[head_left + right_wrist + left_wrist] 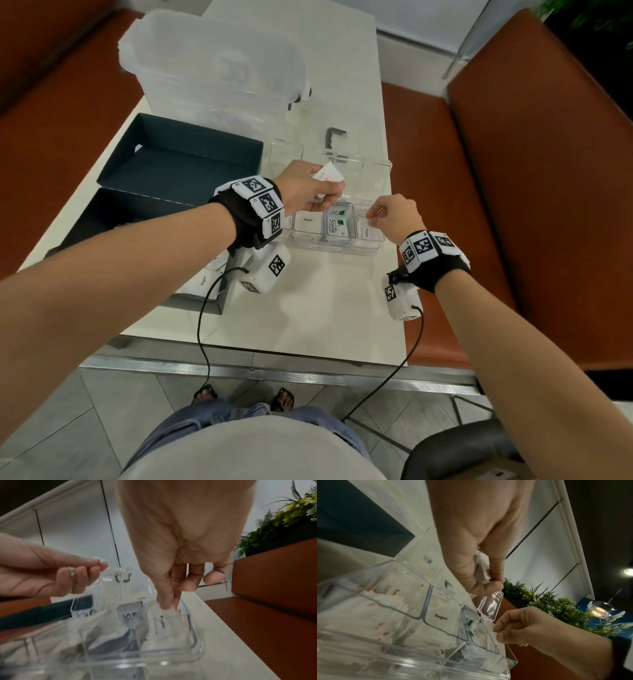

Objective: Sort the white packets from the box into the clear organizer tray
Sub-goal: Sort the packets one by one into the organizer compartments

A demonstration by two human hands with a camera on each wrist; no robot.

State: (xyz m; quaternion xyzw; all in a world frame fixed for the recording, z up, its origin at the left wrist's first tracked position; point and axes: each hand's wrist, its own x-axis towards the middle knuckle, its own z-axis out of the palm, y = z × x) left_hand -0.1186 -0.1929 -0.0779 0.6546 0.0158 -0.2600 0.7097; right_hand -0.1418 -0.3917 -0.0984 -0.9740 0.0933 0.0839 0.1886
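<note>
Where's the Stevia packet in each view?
Head: Stevia packet in centre, middle front compartment of the tray.
Left wrist: lower centre-right, green mark showing, right of the Sugar packet.
Right wrist: lower centre, partial lettering.
Shared landmark: clear organizer tray.

The organizer tray (378, 178) is clear, glossy plastic. The packets (337, 222) look like matt white paper. The box (191, 147) is dark matt card, the table (325, 308) smooth and pale.

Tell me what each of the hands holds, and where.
Left hand: white packets, gripped at their lower ends. Right hand: fingertips pinch a packet's top edge in the tray.
</note>
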